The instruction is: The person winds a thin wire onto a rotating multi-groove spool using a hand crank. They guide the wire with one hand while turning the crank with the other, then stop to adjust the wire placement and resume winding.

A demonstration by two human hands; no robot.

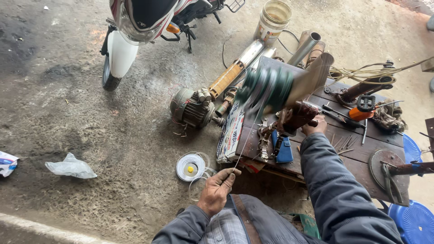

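At the bench's [361,156] near edge, right hand [315,125] gripped the winder's crank [296,116], spinning green former [266,90]; left hand [218,190] pinched the wire [244,151]; winding seemed underway

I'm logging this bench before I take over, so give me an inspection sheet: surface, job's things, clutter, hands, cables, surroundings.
Surface: dark wooden bench, worn, crowded with tools.
Job's things: green winding former blurred in spin; thin wire runs from it to the left hand; wire spool lies on the ground.
Clutter: nails, orange-handled tool, blue pouch.
Hands: left hand pinches the wire; right hand grips the crank handle.
Cables: pale cord bundle at the bench's far side.
Surroundings: old motor, metal tubes, bucket, scooter, blue stool, concrete floor.
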